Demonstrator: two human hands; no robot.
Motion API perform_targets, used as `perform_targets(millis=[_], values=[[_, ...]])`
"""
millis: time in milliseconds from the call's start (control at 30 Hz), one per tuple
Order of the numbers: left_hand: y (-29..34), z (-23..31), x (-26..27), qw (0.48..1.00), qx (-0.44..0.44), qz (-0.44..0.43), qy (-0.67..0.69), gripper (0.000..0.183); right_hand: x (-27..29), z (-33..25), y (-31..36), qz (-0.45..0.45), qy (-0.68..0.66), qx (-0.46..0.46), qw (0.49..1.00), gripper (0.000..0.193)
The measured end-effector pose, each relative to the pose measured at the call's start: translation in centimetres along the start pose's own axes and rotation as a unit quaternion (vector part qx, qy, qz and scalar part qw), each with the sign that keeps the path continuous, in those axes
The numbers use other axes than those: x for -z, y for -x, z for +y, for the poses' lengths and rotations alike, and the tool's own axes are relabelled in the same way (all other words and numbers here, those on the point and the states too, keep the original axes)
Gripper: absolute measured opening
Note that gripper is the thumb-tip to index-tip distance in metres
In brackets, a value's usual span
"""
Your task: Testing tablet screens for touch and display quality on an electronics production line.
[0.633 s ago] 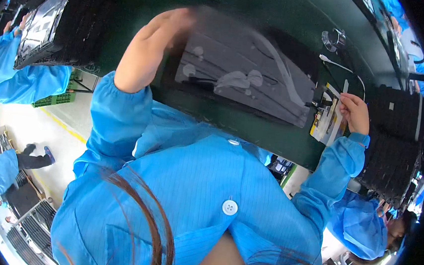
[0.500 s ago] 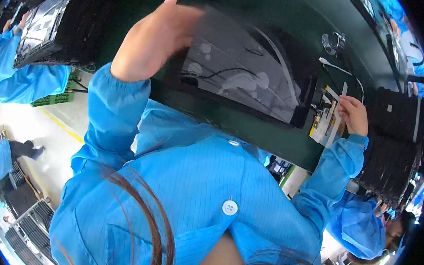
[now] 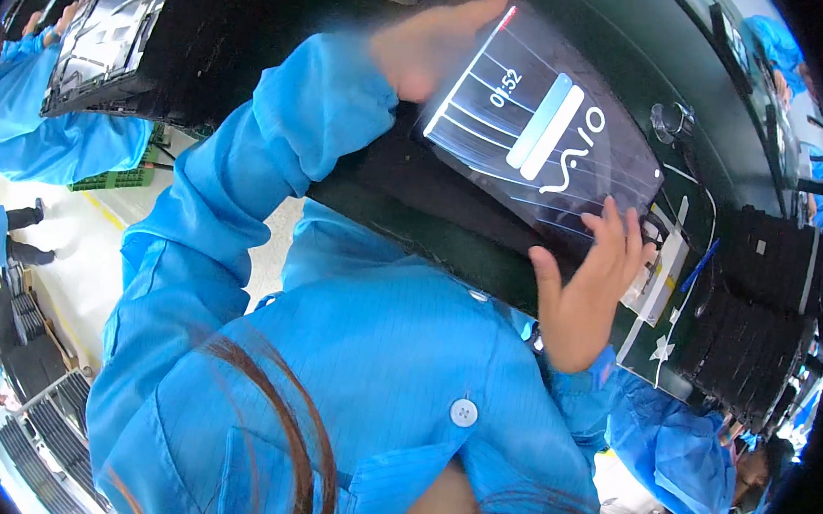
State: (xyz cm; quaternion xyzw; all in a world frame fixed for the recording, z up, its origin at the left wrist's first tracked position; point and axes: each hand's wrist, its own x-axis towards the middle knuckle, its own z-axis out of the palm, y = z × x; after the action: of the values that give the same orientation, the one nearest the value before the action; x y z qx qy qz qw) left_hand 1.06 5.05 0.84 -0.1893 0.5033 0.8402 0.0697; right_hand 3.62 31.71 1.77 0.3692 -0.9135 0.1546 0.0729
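Note:
A thin, dark, glossy display panel [image 3: 603,161] lies in front of me at a slant, with white lettering, pale bars and streaks glowing on it. My left hand [image 3: 418,53], partly blurred, grips its left end, one digit pointing along the far corner. My right hand [image 3: 588,290] is open with fingers spread, its fingertips at the panel's near right edge. Whether they press on it I cannot tell. Just beyond those fingers is a narrow circuit board with a pale strip [image 3: 659,281], partly hidden by the hand.
A blue pen [image 3: 699,266] and a white cable [image 3: 713,205] lie right of the board. Tall stacks of black panels [image 3: 761,294] stand at right and black stacks [image 3: 190,56] at left. A small clear roundish object [image 3: 671,123] sits farther back. Blue-sleeved co-workers [image 3: 16,120] flank the bench.
The panel lay dark and flatter; now it is turned at a slant and lit. My left hand moved right onto its end. My right hand left the strip on the board for the panel's edge.

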Motion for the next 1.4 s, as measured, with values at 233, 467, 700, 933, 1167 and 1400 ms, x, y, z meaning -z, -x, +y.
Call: perform_targets(millis=[233,467,700,933,1167,1400], values=[[1.0,-0.5,1.6,0.998,-0.002,0.001,0.063,0.054,1.4,3.1,-8.5,0.092,-0.042,0.072,0.992,0.029],[0.4,-2.0,3.7,0.991,-0.118,0.068,-0.016,0.052,-1.5,18.6,-18.2,0.076,0.067,0.094,0.99,0.034],[-0.2,-1.7,1.8,0.992,-0.082,0.033,0.086,0.052,-2.2,22.2,-15.4,-0.009,0.062,-0.016,0.998,0.026],[-1.7,-2.2,0.7,0.994,-0.091,-0.014,0.06,0.06,1.9,14.2,-11.3,0.142,0.042,-0.053,0.988,0.029],[-1.7,-2.0,1.2,0.992,-0.09,-0.013,0.085,0.055,-0.2,-2.0,-4.9,-0.048,-0.063,0.234,0.969,0.01],[0.0,0.6,0.5,0.986,0.044,-0.062,0.151,0.056,-1.5,-3.4,-4.2,-0.026,-0.047,0.219,0.974,0.008]])
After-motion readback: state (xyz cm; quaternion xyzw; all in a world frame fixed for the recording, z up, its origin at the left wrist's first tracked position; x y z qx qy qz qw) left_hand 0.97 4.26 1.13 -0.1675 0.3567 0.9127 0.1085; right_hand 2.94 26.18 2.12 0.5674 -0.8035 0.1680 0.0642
